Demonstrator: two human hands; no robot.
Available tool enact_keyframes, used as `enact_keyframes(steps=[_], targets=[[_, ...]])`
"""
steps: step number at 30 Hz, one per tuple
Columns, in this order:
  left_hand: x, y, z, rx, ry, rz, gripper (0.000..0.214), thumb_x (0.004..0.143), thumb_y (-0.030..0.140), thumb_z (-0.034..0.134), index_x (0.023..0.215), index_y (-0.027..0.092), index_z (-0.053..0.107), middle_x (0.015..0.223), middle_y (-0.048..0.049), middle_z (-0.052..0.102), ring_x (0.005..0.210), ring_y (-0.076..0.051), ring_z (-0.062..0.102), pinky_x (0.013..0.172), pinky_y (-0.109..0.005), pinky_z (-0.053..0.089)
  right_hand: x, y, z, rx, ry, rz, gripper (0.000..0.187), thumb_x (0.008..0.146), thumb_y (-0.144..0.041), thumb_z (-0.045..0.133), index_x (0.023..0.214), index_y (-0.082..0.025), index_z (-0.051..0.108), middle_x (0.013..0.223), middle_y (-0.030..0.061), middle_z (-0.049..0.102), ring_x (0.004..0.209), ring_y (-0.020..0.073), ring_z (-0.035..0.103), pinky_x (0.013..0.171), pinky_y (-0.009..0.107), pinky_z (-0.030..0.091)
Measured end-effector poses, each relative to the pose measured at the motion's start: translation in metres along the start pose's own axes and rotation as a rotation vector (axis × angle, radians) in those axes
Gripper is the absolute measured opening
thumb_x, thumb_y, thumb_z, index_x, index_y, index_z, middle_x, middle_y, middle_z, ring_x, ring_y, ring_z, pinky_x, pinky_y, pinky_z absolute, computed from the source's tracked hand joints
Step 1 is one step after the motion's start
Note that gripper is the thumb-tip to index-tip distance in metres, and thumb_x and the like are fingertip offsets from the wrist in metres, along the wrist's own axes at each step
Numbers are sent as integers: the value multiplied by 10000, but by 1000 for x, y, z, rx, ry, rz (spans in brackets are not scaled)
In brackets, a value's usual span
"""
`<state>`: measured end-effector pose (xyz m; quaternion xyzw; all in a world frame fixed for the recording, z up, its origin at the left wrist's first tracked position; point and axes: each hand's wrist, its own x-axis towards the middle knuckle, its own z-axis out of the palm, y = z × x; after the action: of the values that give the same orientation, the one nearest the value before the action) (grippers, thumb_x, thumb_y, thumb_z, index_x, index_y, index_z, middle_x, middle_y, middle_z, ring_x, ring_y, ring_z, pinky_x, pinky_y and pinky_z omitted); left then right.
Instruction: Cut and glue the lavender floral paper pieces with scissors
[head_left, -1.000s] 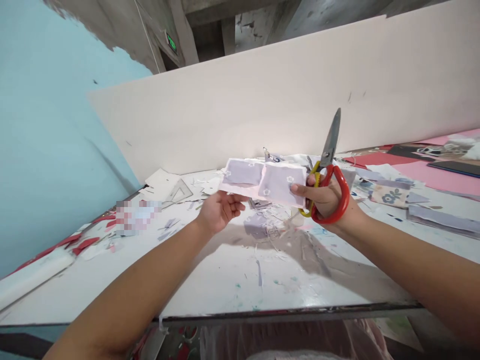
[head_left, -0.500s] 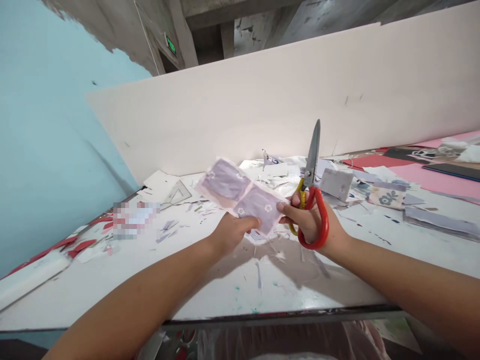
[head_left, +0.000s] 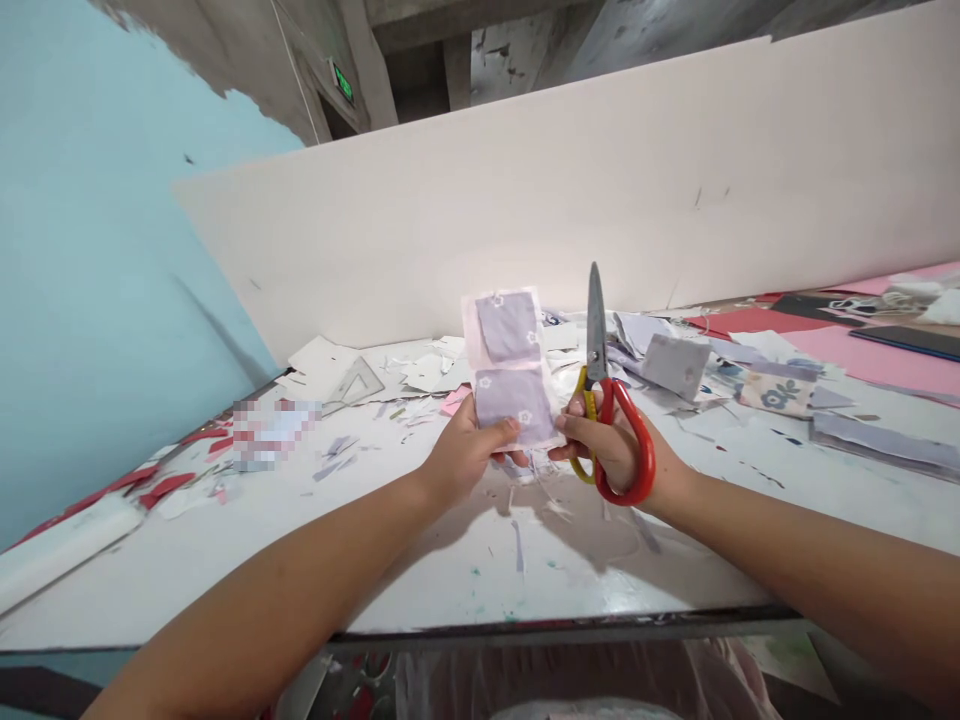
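Seen from the head camera, the left hand (head_left: 466,450) pinches a pink-edged paper strip (head_left: 512,365) bearing 2 lilac patches between thumb and fingers. The right hand (head_left: 611,450) nips its edge, fingers curled through red-and-yellow scissors (head_left: 598,390), blades closed, above the scrap-strewn white table (head_left: 450,575).

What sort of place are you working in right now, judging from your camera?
Probably a makeshift craft workroom: a white table littered with paper scraps, scissors in the right hand, and rough concrete overhead.
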<state>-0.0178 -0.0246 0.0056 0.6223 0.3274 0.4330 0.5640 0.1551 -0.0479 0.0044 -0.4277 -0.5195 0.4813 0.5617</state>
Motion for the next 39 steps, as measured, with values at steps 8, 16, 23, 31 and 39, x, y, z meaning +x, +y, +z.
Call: enact_keyframes(steps=[8,16,23,31,39], targets=[[2,2,-3,-148,-111,-15,251,731,265,571,935,171,459,729,-5,576,492,-78,522,510,-238,385,1,-9,3,311,-171,138,319,494,-163,717,615,-192,424,499,-75,538,454,114,591,480,212,471],[3,1,-4,-157,-66,-3,195,731,253,570,884,168,484,718,0,563,507,-76,525,510,-231,390,1,-7,1,238,-189,96,310,534,-238,742,626,-195,449,510,-59,546,477,121,586,519,245,490],[8,13,-11,-188,203,149,226,700,263,606,867,193,470,701,39,540,508,-57,515,514,-216,387,-9,-11,-1,-261,-320,-29,371,671,-520,600,706,-171,479,598,-12,510,533,126,538,482,240,429],[10,25,-17,-212,303,261,266,685,264,618,877,208,443,726,48,535,516,-50,518,503,-205,391,-12,1,0,-302,-300,-50,537,723,-699,338,815,-185,462,675,-19,420,549,102,428,469,241,439],[11,27,-19,-210,340,257,282,717,282,572,943,243,407,792,47,570,588,-85,584,554,-224,390,-16,-3,7,-488,-281,12,563,746,-697,270,766,-187,506,501,-44,406,431,102,402,417,239,351]])
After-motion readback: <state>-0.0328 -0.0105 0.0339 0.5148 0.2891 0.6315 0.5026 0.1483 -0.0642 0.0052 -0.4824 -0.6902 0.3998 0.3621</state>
